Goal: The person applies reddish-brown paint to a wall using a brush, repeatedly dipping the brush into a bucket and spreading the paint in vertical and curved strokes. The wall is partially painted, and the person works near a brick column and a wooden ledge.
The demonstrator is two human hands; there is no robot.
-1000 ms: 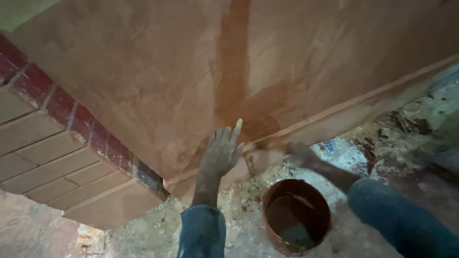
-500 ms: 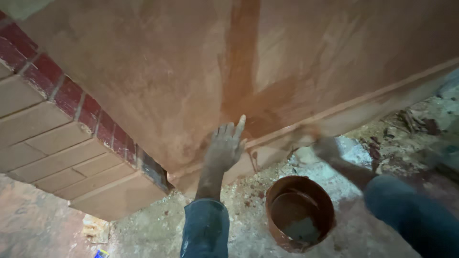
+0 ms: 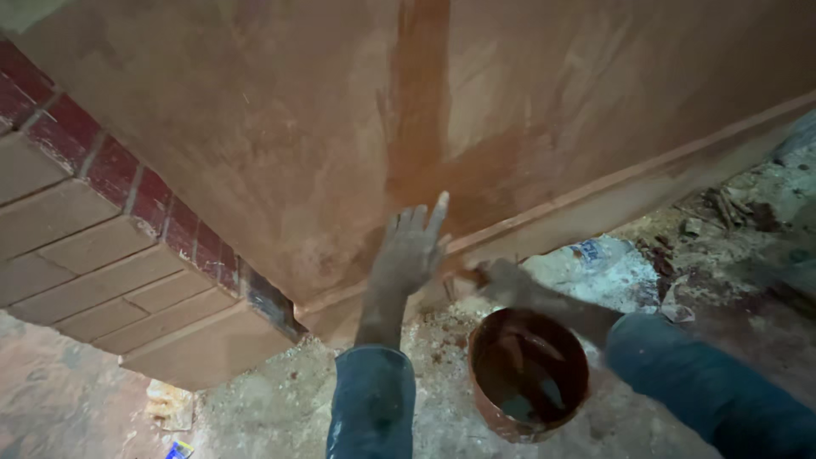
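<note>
My left hand (image 3: 410, 252) is flat and open against the lower part of a reddish-brown plastered wall (image 3: 280, 127), fingers spread, smeared with mud. A darker wet streak (image 3: 421, 110) runs down the wall to just above it. My right hand (image 3: 503, 283) is low by the ledge (image 3: 595, 200) at the wall's foot, blurred and mud-coated; whether it holds anything cannot be made out. Just below it stands a round brown bucket (image 3: 529, 374) with dark liquid inside. Both arms wear blue sleeves.
A band of red bricks (image 3: 127, 191) borders the plaster on the left, with scored tan blocks (image 3: 76, 263) beyond it. The ground (image 3: 280, 408) is rough and dusty, with debris and scraps at the right (image 3: 722, 212) and small litter at bottom left (image 3: 174, 446).
My right hand has moved left and down along the ledge toward the bucket. The left hand stays flat on the wall. The view has shifted slightly.
</note>
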